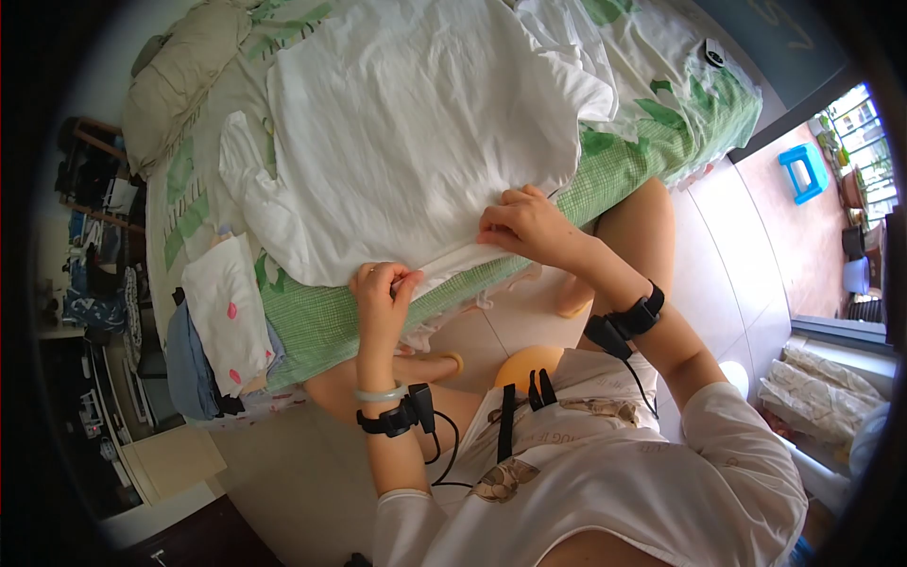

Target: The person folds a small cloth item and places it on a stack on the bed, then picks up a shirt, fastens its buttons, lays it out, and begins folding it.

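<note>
A white shirt (pixel 416 132) lies spread over the bed, its near edge along the bed's front side. One sleeve (pixel 260 203) reaches out at the left; the cloth bunches at the upper right. My left hand (pixel 383 286) pinches the near edge of the shirt at its left part, fingers closed. Farther right, my right hand (pixel 529 225) has its fingers curled over the same edge, closed on the fabric. Between the two hands the edge looks slightly folded. Straps with small black devices sit on both my forearms.
The bed (pixel 312 326) has a green and white cover. Folded clothes (pixel 227 312) are stacked at its left corner, a pillow (pixel 184 80) beyond them. A small remote (pixel 715 53) lies at the upper right. A blue stool (pixel 803 173) stands by the doorway; shelves (pixel 99 236) line the left.
</note>
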### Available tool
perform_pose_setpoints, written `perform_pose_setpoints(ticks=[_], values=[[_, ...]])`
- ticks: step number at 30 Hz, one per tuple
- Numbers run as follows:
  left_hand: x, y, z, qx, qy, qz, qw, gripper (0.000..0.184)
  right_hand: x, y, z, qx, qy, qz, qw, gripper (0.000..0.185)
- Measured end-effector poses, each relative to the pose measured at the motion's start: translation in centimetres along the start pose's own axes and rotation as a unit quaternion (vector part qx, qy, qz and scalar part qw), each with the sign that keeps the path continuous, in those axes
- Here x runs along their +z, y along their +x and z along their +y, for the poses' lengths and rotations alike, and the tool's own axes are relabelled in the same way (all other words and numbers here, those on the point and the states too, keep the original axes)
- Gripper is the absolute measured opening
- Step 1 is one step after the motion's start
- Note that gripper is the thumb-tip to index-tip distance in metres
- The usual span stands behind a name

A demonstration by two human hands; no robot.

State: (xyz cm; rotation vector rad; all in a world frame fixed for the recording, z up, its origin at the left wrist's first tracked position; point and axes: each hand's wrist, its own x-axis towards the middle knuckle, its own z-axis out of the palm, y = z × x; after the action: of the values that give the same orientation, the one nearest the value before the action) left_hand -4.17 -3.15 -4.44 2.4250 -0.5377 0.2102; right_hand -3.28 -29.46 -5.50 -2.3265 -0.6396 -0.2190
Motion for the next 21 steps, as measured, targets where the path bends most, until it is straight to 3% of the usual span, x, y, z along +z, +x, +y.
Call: perform_pose_setpoints(ticks=[6, 8, 9, 11, 12, 14, 17, 21], values=[[0.2, -0.6, -0.8, 0.013, 0.029, 0.007, 0.999, 0.017, -0.3, -0.3, 0.2, -0.011, 0.052, 0.015, 0.998, 0.009], [0.1, -1.0, 0.0, 0.041, 0.019, 0.1, 0.994, 0.021, -0.3, -0.6, 0.6, -0.05, 0.06, 0.069, 0.995, 0.012], [0.0, -1.3, 0.5, 0.041, 0.019, 0.1, 0.994, 0.021, -0.3, -0.7, 0.5, -0.05, 0.06, 0.069, 0.995, 0.012], [-0.1, -2.0, 1.8, 0.14, 0.094, 0.122, 0.978, 0.023, -0.2, -1.2, -0.3, -0.062, 0.05, 0.139, 0.987, 0.014], [0.2, -2.3, 2.1, 0.138, 0.095, 0.122, 0.978, 0.023, -0.3, -1.5, -1.0, -0.062, 0.051, 0.138, 0.987, 0.014], [0.8, -2.6, 2.5, 0.211, 0.151, 0.108, 0.96, 0.028, -0.5, -2.2, -2.6, -0.051, 0.003, 0.148, 0.988, 0.016], [2.2, -2.8, 1.6, 0.23, 0.184, 0.136, 0.946, 0.032, 0.4, -2.7, -3.3, -0.137, -0.066, 0.16, 0.975, 0.019], [3.0, -2.0, 1.2, 0.27, 0.207, 0.164, 0.926, 0.026, 1.9, -3.0, -2.7, -0.156, -0.15, 0.161, 0.963, 0.03]])
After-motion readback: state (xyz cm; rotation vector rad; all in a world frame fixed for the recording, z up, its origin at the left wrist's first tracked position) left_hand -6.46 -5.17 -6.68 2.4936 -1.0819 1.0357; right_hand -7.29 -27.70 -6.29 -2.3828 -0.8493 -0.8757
